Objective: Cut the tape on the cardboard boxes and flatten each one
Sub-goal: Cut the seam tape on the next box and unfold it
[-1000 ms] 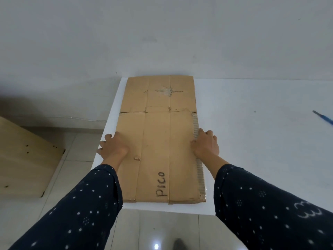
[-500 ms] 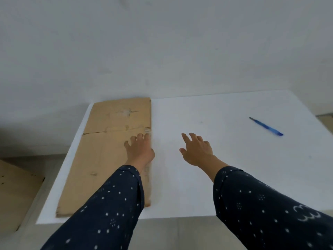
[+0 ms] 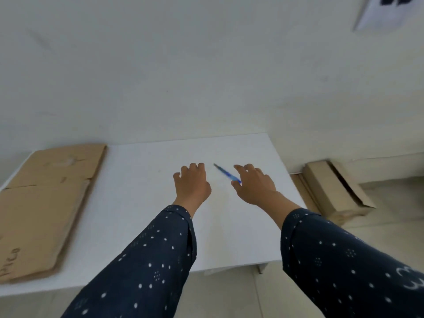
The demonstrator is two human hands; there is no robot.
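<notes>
Cardboard from one flattened box (image 3: 41, 203) lies along the desk's (image 3: 149, 226) left edge. Your left hand (image 3: 192, 184) and right hand (image 3: 254, 187), both loose and empty, flank the blue tool (image 3: 226, 174). Grasping it likely comes next, for the floor carton (image 3: 332, 187).

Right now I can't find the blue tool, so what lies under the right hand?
The blue tool lies on the white table, its near end running beneath the right hand. That end is covered, so whether the fingers touch it cannot be seen.
</notes>
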